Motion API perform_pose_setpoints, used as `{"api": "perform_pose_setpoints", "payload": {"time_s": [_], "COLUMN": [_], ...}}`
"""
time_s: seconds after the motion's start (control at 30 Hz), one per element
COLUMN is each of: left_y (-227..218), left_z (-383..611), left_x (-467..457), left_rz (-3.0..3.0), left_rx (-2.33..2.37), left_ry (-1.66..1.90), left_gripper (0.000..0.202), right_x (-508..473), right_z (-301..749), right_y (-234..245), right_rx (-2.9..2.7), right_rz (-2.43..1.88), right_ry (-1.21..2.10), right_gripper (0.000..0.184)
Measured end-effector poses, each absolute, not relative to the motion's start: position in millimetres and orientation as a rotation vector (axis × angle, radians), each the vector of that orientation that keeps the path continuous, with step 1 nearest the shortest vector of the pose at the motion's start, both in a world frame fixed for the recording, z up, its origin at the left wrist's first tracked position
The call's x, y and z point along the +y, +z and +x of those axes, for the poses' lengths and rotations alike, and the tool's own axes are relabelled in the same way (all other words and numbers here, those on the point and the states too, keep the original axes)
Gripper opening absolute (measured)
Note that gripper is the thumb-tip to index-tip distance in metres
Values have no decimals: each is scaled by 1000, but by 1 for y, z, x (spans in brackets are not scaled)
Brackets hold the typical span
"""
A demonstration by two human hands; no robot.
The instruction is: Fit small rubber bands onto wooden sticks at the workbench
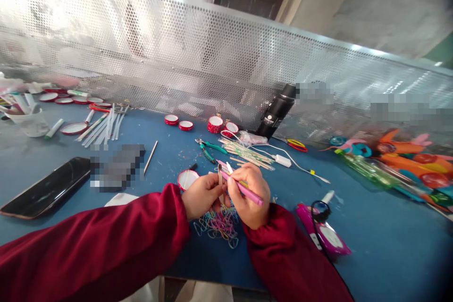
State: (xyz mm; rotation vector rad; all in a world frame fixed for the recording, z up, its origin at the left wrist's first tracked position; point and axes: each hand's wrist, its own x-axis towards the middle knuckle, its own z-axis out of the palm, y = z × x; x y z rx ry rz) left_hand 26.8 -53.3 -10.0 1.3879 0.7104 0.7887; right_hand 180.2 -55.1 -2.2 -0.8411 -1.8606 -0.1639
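Observation:
My right hand is closed around a pink pen, its barrel slanting down to the right. My left hand pinches a thin wooden stick with a dark mark at its upper end. The two hands nearly meet, and the pen's front end crosses close to the stick's top; whether they touch I cannot tell. A small white piece sticks up beside the right fingers. Under the hands lies a tangle of coloured rubber bands. A round white disc with a red rim lies just behind my left hand.
Teal-handled pliers and a bundle of thin sticks lie beyond the hands. A black bottle leans against the perforated metal screen. A phone lies left, a purple packet right. Red tape rolls line the back.

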Motion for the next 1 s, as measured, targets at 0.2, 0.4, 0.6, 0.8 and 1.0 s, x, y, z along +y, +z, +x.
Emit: {"api": "perform_pose_setpoints", "payload": {"time_s": [0.2, 0.4, 0.6, 0.8, 1.0], "left_y": [-9, -6, -9, -10, -9], "left_z": [26, 25, 24, 25, 24], "left_x": [-53, -53, -53, -53, -54], "left_rz": [1356, 1337, 1363, 1356, 1352], "left_rx": [690, 680, 657, 666, 673], "left_ry": [795, 775, 765, 761, 762], "left_gripper": [34, 31, 27, 26, 28], "right_x": [-56, -56, -55, -56, -57], "right_z": [179, 179, 181, 180, 179], "right_y": [-1, -2, -2, 0, 1], "right_rx": [-1859, -1838, -1836, -1829, -1829], "right_rz": [-836, -855, -849, -831, -853], "right_ry": [-164, -176, -157, -149, -149], "right_gripper": [12, 12, 13, 15, 12]}}
